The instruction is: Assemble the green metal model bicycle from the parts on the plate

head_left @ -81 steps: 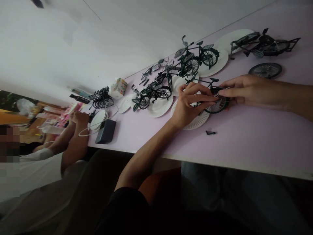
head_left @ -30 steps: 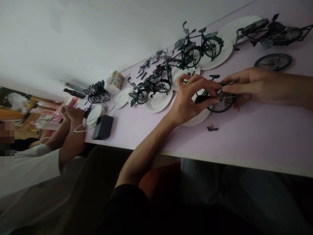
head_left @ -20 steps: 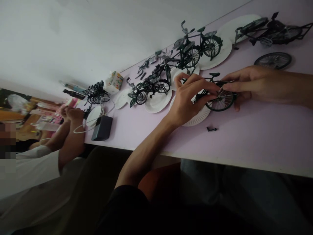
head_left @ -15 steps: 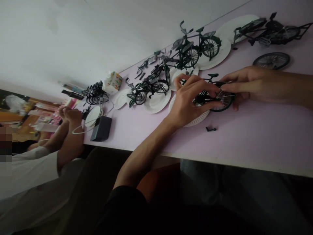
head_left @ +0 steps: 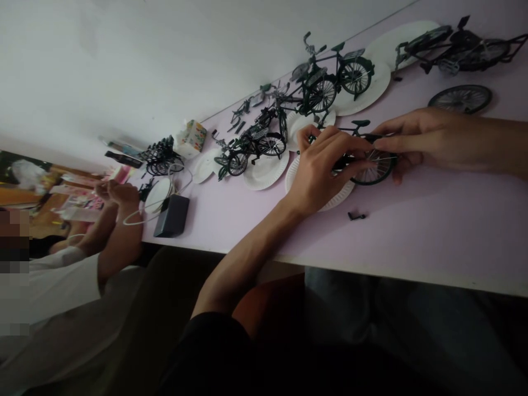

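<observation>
Between my two hands is a small dark model bicycle (head_left: 373, 166), its spoked wheel facing me and its saddle pointing up. My left hand (head_left: 324, 165) is closed around the frame side, with thumb and fingers reaching to the wheel. From the right, my right hand (head_left: 416, 140) pinches the bicycle at the top of that wheel and curls fingers behind it. The front part of the bicycle is hidden behind my left hand. A white paper plate (head_left: 336, 199) lies beneath. On the table in front lies a small black crank-shaped part (head_left: 357, 216).
Several model bicycles stand along the wall, including one on a plate (head_left: 355, 77). At the right are a larger upturned bicycle (head_left: 457, 52) and a loose wheel (head_left: 460, 99). A dark box (head_left: 172, 216), a cable and a tissue box (head_left: 192, 137) stand left, near another person's hands (head_left: 121, 192).
Both hands keep their hold on the model bicycle, with only slight finger shifts around the wheel. The other person's hands have moved a little.
</observation>
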Demonstrator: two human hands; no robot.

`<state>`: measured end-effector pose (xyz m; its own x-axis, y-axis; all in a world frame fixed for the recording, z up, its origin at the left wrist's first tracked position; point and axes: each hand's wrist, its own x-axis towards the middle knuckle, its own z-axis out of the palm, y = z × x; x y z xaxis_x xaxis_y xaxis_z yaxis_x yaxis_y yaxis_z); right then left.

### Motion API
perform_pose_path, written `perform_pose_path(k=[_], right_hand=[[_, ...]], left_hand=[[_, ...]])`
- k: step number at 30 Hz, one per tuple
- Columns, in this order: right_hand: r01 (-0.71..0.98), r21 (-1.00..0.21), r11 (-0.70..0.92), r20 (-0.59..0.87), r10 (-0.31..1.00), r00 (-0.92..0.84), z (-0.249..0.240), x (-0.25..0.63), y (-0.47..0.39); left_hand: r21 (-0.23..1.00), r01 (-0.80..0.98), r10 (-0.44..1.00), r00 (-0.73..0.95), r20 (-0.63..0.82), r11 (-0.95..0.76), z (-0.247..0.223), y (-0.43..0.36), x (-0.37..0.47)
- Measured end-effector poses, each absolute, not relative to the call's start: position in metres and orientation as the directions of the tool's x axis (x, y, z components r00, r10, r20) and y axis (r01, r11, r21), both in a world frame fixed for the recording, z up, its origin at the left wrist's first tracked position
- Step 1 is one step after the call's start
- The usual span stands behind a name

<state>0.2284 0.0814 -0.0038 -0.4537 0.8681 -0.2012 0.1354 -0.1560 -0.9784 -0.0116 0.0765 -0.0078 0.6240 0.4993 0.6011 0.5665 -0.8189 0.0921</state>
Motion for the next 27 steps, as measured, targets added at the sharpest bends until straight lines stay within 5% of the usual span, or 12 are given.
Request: perform_pose_path(k=[17,27], right_hand=[[0.004,-0.985,-0.175,-0.157,0.868,-0.471,-0.002,0.228,0.08],[0.078,-0.987,-0.14,-0.161,0.848,-0.505,-0.007,0.231,0.083]], left_hand=[[0.24,0.51,0.535,0.577,0.616,-0.826,-0.013,0.078,-0.01],[0.12,0.591,0.553,0.639,0.534,-0.798,-0.014,0.07,-0.002]])
